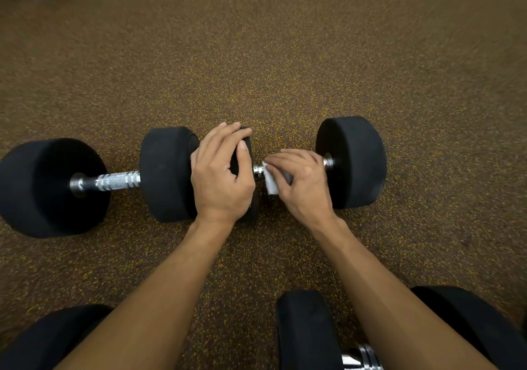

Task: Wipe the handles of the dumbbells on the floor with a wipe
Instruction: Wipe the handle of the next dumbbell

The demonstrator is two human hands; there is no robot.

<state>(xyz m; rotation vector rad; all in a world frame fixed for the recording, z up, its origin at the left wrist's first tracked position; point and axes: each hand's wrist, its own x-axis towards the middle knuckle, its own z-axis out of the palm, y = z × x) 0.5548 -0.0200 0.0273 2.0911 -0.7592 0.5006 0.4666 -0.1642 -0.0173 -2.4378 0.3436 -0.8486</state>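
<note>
Speckled brown rubber floor fills the view. At 9 o'clock lies the left dumbbell, no hand on it, its ribbed chrome bar bare. Next, the left hand clasps the inner head of the right dumbbell, fingers laid over the top and thumb down its face, steadying it. Just toward 3 o'clock, the right hand curls its fingers over that dumbbell's handle, pressing a folded white wipe against it; only the handle's 2 ends show. Its long axis runs 9 to 3 o'clock, so we judge the stroke must travel sideways between the heads, the right hand being nearer. We count 2 dumbbells in the far row, 1 near dumbbell at 5 o'clock, a black shape at 7 o'clock that may be a 4th, and 1 wipe.
</note>
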